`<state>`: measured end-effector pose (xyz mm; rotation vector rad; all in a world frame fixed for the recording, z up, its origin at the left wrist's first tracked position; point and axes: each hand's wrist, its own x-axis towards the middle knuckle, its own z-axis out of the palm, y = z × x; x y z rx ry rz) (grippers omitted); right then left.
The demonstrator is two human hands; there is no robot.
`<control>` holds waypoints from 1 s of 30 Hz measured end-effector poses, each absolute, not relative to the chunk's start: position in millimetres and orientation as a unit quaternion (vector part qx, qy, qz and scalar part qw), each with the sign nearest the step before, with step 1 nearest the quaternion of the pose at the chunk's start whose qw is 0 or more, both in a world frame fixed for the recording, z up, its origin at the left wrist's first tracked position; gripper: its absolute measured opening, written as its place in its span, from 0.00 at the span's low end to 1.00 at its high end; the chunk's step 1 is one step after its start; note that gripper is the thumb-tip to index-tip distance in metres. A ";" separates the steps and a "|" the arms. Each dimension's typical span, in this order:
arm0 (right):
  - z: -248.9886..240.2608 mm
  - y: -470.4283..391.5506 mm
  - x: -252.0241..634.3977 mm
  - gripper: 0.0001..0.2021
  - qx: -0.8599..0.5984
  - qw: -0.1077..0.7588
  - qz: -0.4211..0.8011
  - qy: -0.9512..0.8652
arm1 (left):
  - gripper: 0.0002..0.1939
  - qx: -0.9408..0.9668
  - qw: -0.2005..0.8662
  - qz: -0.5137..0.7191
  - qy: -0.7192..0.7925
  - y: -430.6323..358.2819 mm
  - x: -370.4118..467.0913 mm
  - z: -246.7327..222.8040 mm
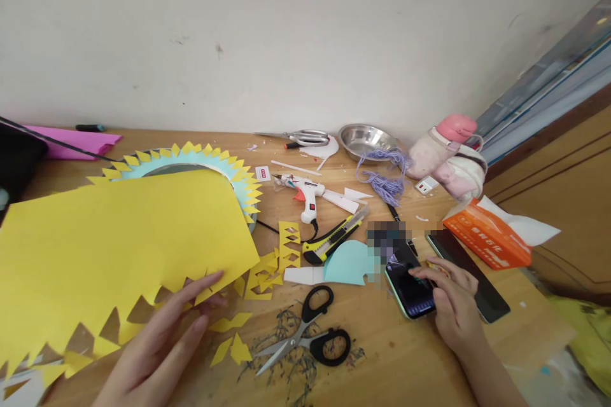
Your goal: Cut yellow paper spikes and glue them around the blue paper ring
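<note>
- Writing first: the orange tissue pack (487, 236) by the desk's right edge carries pale print, too small to read. The small white tag (263, 173) near the glue gun has a red mark, also unreadable. Part of the phone's upper end is blurred out.
- Left hand (162, 343) at the desk's (391, 356) front edge, fingers stretched out flat and open, fingertips pressing the jagged lower edge of the yellow paper sheet (119, 248). It pins the sheet and grips nothing.
- That sheet spreads over the front left of the desk, its bottom edge cut into triangular teeth, yellow offcuts (267, 270) scattered just beside the fingertips.
- Right hand (453, 305) at front right, loosely curled, thumb and forefinger touching the screen of the lit phone (410, 283), which lies flat on the desk. A second, dark phone (470, 273) lies just beside it, under the hand's far side.
- Between the two hands: black-handled scissors (310, 337), blades open, over dark snippings.
- Behind the sheet, a round mirror (191, 162) with a pale blue rim ringed in yellow triangles.
- Mid-desk: white glue gun (308, 191), yellow utility knife (334, 238), a pale blue cut-out (348, 264).
- Along the back edge: silver scissors (305, 137), steel bowl (365, 140), purple yarn (386, 178), and pink paper (71, 142) toward the back left corner.
</note>
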<state>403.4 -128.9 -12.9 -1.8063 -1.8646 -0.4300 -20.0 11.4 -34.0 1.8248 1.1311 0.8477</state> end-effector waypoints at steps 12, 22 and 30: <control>-9.4 -128.2 397.5 0.13 -0.638 0.262 -0.137 -0.711 | 0.21 0.724 0.413 0.322 0.449 11.9 -22.3 -36.8; -13.8 -132.5 403.4 0.12 -0.628 0.320 -0.156 -0.692 | 0.21 0.726 0.414 0.323 0.444 11.2 -24.7 -39.4; -17.1 -133.9 404.4 0.14 -0.654 0.345 -0.161 -0.654 | 0.23 0.706 0.437 0.306 0.466 11.4 -26.4 -42.8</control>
